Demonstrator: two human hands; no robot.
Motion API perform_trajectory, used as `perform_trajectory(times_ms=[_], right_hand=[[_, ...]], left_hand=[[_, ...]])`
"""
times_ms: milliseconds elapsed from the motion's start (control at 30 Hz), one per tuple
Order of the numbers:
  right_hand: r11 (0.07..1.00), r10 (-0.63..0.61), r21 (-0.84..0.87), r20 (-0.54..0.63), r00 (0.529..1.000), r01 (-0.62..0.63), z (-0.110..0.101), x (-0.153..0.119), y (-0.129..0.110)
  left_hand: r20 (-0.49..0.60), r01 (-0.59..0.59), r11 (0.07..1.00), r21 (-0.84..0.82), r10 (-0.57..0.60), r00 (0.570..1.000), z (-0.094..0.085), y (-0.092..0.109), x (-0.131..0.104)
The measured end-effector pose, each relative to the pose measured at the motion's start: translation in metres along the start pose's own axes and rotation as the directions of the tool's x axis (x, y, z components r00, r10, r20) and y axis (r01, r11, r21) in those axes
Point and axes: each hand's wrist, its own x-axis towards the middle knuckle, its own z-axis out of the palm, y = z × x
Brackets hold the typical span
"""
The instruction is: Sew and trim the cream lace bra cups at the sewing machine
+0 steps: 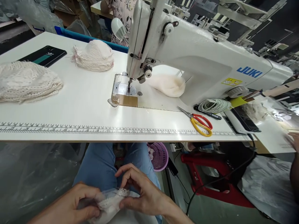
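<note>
Over my lap, a piece of white lace fabric [111,203] is stretched between my two hands. My left hand [81,202] pinches its left side, where sheer material bunches at the fingers. On the right, the thumb and fingers of my right hand [141,189] close on the lace edge. Part of the fabric is hidden behind the fingers. Above, on the white table [77,112], stands a sewing machine [187,46], its presser foot [129,86] with no fabric under it.
Lace stacks [94,56] [28,81] and a black phone-like item [44,56] lie on the left. Scissors [198,122], coiled cord [215,105] and cream fabric [171,85] are right. Below are a purple basket [160,157] and red stool [215,180]. Another person's hand [294,141] shows at right.
</note>
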Motion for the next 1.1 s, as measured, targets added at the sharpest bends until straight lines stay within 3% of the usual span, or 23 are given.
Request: perform_trajectory(times_ms=[233,500,767,933,1100], right_hand=[[0.995,-0.095,-0.044,-0.014,0.995,0.094,0.002,0.0,0.0],[0.991,-0.079,-0.109,-0.025,0.997,0.075,0.005,-0.003,0.005],[0.991,-0.066,-0.12,0.002,0.998,0.066,0.006,-0.001,0.008],[0.976,-0.071,-0.208,0.007,0.997,0.071,0.01,-0.003,0.005],[0.897,-0.137,-0.426,-0.012,0.99,0.119,0.012,-0.008,-0.001]], left_hand=[[0.097,-0.032,0.999,0.024,0.029,0.995,0.0,0.014,-0.003],[0.055,-0.074,0.996,-0.051,0.076,0.996,0.012,0.007,0.008],[-0.02,-0.077,0.997,0.017,0.077,0.997,0.013,0.021,0.001],[0.109,-0.109,0.978,-0.18,0.13,0.986,0.011,0.021,0.007],[0.072,-0.08,0.911,-0.405,0.119,0.99,0.009,0.016,0.011]])
